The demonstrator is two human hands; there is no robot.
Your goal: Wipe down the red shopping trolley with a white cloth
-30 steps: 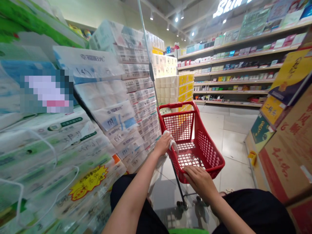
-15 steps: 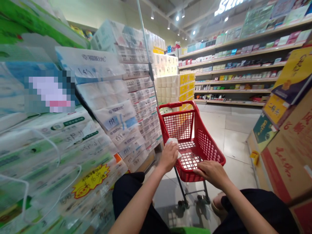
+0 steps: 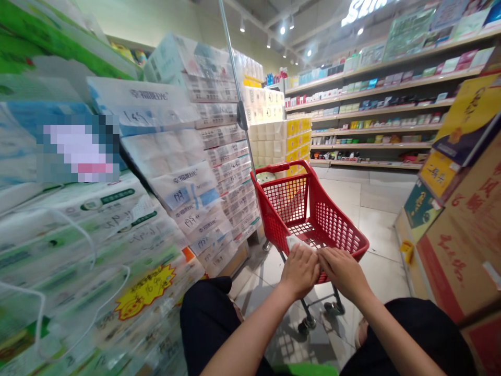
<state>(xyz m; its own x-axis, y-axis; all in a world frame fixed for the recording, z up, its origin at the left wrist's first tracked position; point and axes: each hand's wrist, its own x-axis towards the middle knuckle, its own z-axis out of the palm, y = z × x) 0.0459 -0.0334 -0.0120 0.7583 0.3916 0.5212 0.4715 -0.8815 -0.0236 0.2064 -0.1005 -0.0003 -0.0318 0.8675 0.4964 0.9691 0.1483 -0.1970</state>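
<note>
A small red plastic shopping cart (image 3: 336, 222) with latticed sides stands in front of my knees, turned at an angle. My left hand (image 3: 300, 269) is closed over a folded white cloth (image 3: 296, 242), which lies against the cart's near rim; whether it is fabric or paper, I cannot tell. Right beside it, my right hand (image 3: 342, 269) wraps over the same rim, its thumb close to the left hand's fingers. Both hands hide part of the near edge.
Tall stacks of wrapped tissue packs (image 3: 188, 203) rise on the left, a white cable (image 3: 88, 230) draped over them. A metal pole (image 3: 235, 68) stands behind the cart. Cardboard boxes (image 3: 465, 235) line the right. Stocked shelves (image 3: 371, 109) fill the back. Tiled floor (image 3: 385, 235) surrounds the cart.
My left hand has slid right along the near rim with the white cloth, coming up beside my right hand. The cart has turned slightly, its near side shifting right.
</note>
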